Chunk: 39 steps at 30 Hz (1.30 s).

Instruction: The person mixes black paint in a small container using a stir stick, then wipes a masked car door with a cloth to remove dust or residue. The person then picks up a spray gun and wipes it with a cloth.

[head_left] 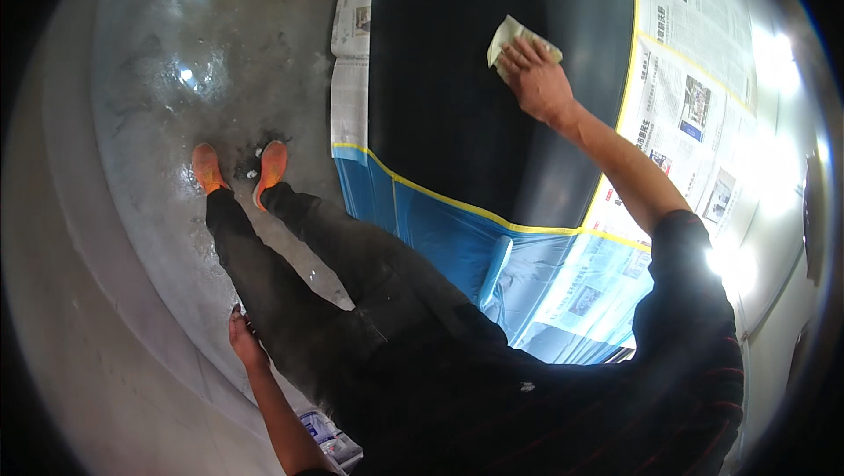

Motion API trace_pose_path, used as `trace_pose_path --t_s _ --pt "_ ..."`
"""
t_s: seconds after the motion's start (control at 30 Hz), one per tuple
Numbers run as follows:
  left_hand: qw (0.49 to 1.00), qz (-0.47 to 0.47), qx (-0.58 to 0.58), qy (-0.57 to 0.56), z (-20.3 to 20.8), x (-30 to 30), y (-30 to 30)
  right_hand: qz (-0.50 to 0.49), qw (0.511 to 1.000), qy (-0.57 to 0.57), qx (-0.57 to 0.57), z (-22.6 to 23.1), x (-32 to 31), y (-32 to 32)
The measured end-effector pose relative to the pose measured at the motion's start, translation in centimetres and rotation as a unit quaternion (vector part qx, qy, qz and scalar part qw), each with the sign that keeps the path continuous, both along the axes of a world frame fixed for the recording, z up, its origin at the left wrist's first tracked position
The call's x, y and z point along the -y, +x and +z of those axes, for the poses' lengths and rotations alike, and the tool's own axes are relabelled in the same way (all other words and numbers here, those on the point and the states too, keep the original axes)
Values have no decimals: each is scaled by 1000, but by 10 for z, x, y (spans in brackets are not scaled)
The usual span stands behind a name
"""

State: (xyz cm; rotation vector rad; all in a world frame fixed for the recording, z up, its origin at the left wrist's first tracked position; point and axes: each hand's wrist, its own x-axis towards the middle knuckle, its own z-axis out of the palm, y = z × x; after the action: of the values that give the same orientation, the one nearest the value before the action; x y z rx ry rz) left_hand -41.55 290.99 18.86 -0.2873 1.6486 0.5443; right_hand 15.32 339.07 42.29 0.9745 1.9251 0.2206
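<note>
My right hand (538, 85) lies with its fingers over a pale yellow folded cloth (504, 39), pressing it against a glossy black car panel (457, 116). Part of the cloth shows past my fingertips and the rest is under my hand. Yellow masking tape (475, 210) borders the panel. Down by my left thigh hangs my left hand (246, 341), away from the car. Its fingers are loosely bent and a little apart, partly dark against my trousers, and I see nothing held in them.
Newspaper sheets (673, 116) cover the car on the right, and a narrower newspaper strip (351, 98) edges the panel's left. Blue masking film (431, 230) drapes the nearer side, over a handle-like bar (497, 269). The grey floor (237, 45) looks wet or shiny. A printed package (325, 432) lies at the lower left.
</note>
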Motion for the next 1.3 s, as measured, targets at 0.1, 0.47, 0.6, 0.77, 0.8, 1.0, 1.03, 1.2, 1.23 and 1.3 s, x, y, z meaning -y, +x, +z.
trace_pose_path --t_s 0.1,0.47,0.6,0.77,0.8,1.0,1.03,1.2,1.23,1.3 --pt "986 -95 -87 105 -22 16 -3 38 997 -65 9 -1 73 -3" --pt "882 -437 -104 142 29 -210 74 -379 847 -177 -328 4 268 -99" --pt "707 -415 -118 561 44 -269 211 -547 743 -120 -366 6 291 -158" --pt "642 -445 -34 624 98 -349 375 -714 610 -26 -344 12 328 -168" --pt "630 -419 -35 653 106 -361 402 -715 599 -10 -361 10 334 -163" --pt "651 -373 -40 660 108 -355 498 -746 549 0 -378 13 362 -125" --pt "653 -378 -31 656 105 -343 501 -749 543 6 -381 9 370 -116" --pt "663 -392 -5 638 107 -287 497 -774 503 -29 -384 9 382 -89" --pt "664 -396 -2 634 109 -279 495 -775 502 -51 -381 13 378 -87" --pt "663 -409 13 627 109 -261 490 -765 514 -109 -372 21 372 -81"
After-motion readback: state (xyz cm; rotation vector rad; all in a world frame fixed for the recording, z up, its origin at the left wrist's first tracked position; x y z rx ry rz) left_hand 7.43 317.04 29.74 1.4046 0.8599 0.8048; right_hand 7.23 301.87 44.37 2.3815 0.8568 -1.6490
